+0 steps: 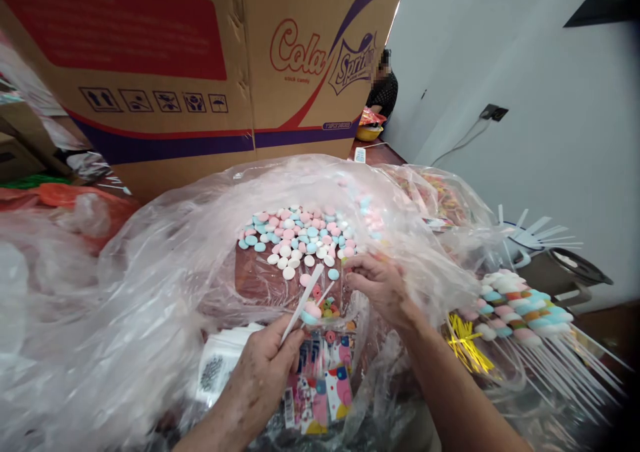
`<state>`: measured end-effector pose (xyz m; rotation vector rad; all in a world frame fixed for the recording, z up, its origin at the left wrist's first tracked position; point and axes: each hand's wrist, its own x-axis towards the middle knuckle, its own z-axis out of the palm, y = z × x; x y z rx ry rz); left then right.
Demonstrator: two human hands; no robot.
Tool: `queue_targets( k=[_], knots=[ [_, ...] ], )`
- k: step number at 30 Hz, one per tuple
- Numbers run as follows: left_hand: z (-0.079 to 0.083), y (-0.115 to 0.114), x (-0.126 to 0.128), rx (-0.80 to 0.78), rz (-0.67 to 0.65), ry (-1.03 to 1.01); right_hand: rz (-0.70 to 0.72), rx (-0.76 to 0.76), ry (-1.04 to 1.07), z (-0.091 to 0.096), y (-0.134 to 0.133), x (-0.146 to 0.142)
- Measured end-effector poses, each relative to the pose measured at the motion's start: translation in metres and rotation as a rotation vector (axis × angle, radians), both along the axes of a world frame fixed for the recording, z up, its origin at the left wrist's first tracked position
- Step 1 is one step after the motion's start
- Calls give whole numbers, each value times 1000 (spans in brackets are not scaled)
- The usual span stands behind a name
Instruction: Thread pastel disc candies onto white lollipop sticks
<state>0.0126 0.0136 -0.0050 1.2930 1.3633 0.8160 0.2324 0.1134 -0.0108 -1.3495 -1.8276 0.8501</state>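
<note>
My left hand is closed around a white stick that slants up and to the right. Just beyond its fingers are pink and blue marshmallow pieces and small gummy rings; whether these touch the hand I cannot tell. My right hand has its fingers pinched at the right edge of a spread of pink, blue and white marshmallow discs. What sits between those fingertips is too small to make out. Printed colourful packets lie below, between my forearms.
Clear plastic sheeting surrounds the discs. A large cardboard box stands behind. To the right are finished marshmallow skewers, gold twist ties, a container of white sticks and a dark pitcher. Another person is beyond the box.
</note>
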Motion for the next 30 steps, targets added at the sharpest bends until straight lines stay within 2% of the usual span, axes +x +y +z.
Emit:
queue_targets(
  k=[3,5,9,12,15,17,19,22,24,26,28,30],
  knots=[
    [2,0,1,-13,-13,8,18,-210,515,4,-8,-7],
    [3,-1,1,-28,-15,14,22,-287,647,6,-12,-10],
    [5,-3,0,-29,-19,21,43,-365,696,5,-13,-12],
    [4,-3,-2,-16,-42,53,86,-377,652,5,-13,-11],
    [2,-1,-4,-23,-81,53,222,-376,543,8,-18,-12],
    [1,-1,-6,-29,-106,24,317,-437,529,10,-25,-17],
    [0,-1,-6,-22,-128,-15,343,-532,606,11,-33,-24],
    [-3,-2,-7,0,-128,-75,281,-591,742,9,-43,-34],
    [-3,-3,-7,0,-85,-113,255,-555,759,9,-44,-35],
    [-3,-4,-6,-8,-9,-151,222,-456,701,11,-38,-32],
    [-2,-5,-7,-32,77,-190,103,-282,521,13,-27,-26],
    [-2,-5,-10,-63,142,-219,-40,-92,201,14,-13,-19]
  ],
)
